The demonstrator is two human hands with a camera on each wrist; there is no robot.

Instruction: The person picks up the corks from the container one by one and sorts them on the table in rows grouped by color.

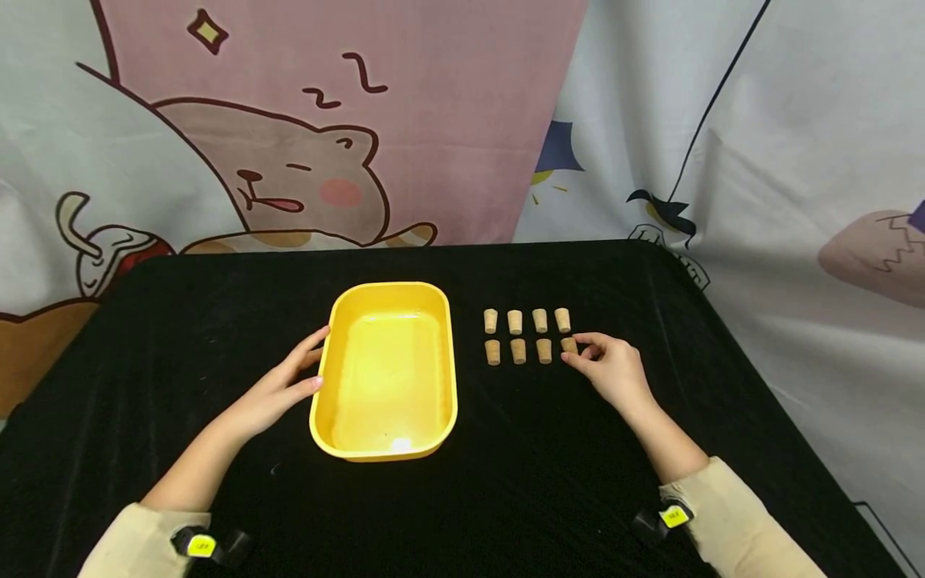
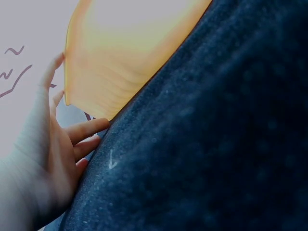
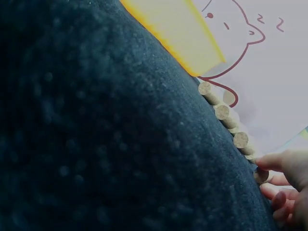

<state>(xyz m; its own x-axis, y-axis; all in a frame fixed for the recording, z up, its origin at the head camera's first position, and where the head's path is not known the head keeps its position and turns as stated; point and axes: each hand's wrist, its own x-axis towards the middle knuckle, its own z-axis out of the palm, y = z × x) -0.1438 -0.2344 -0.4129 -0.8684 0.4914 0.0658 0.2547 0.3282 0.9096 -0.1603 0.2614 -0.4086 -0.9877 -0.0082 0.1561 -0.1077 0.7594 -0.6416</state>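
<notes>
A yellow rectangular tray [image 1: 383,369] lies on the black cloth, and nothing shows inside it. My left hand [image 1: 278,393] touches its left side with thumb and fingertips, the fingers fairly straight; the left wrist view shows the same hand [image 2: 62,144] against the tray wall [image 2: 106,72]. Right of the tray, several tapered corks stand in two rows, such as this back-row cork [image 1: 539,321]. At the right end of the front row, my right hand [image 1: 614,369] pinches a cork [image 1: 569,345] between thumb and fingers. In the right wrist view that cork [image 3: 261,175] is partly covered by fingers.
The black cloth [image 1: 506,498] covers the table. Behind its far edge hangs a printed curtain [image 1: 462,120] with a cartoon bear. Each sleeve carries a wrist device with a yellow label, the left one [image 1: 201,546] and the right one [image 1: 674,515].
</notes>
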